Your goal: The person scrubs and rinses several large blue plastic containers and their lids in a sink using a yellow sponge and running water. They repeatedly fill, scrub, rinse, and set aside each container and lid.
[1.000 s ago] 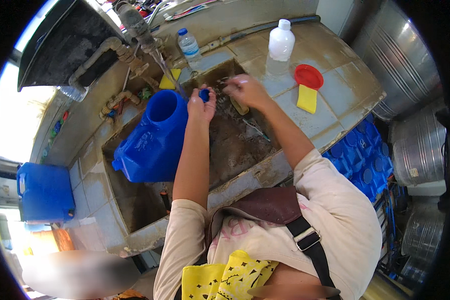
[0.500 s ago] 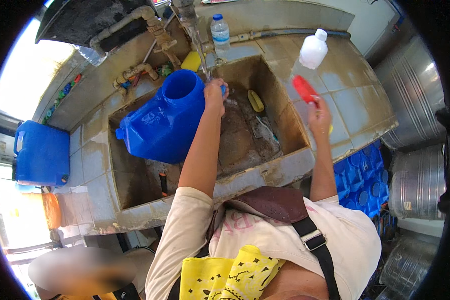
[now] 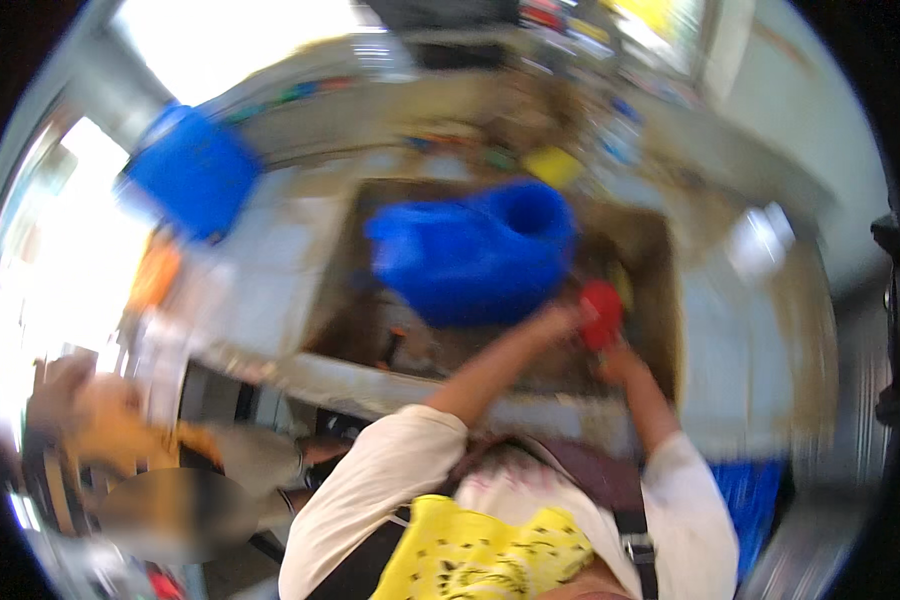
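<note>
Holding red lid (image 3: 601,314), within sink rim (image 3: 530,408)

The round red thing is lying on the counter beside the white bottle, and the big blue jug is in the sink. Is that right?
Not quite. The round red thing isn't on the counter: the head view shows it over the sink, at the person's left hand and right hand. The big blue jug is in the sink, as you say.

Heavy motion blur smears the scene, white light glares from the upper left, and fisheye corners fall black.
</note>
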### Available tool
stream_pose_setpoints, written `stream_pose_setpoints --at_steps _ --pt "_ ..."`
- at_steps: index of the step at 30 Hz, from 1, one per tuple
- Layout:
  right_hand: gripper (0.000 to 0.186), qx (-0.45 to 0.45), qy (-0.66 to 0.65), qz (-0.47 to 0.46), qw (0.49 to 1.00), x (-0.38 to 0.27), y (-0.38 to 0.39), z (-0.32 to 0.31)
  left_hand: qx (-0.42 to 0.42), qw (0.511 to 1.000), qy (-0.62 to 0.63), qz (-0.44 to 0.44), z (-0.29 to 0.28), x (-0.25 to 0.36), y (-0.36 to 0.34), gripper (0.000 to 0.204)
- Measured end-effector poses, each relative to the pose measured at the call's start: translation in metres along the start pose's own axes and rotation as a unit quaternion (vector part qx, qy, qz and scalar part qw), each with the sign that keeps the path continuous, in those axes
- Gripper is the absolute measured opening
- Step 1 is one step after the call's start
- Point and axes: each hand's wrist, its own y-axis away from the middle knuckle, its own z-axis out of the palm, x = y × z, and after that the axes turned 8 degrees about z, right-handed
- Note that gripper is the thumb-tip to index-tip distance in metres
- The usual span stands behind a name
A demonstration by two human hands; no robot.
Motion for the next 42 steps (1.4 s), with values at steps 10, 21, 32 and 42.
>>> stream_pose_setpoints --at_steps 10,21,32,42 --pt "0.067 -0.224 0.087 0.046 0.97 0.016 -0.037 0.062 0.112 0.97 -0.207 0.057 -0.015 -0.078 0.072 0.053" --pt "0.034 0.185 -0.522 -0.064 0.83 0.02 -0.048 0.068 0.162 0.984 0.072 0.005 0.032 -0.084 -0.005 0.047" --pt "0.039 0.457 -0.266 0.045 0.847 -0.027 -0.063 -0.047 0.105 0.976 -0.097 0.166 0.03 0.008 0.021 0.033" --pt "0.046 0.278 -0.616 0.155 0.721 0.106 -0.001 0.024 0.264 0.933 -0.024 0.241 0.048 0.024 -0.051 0.042"
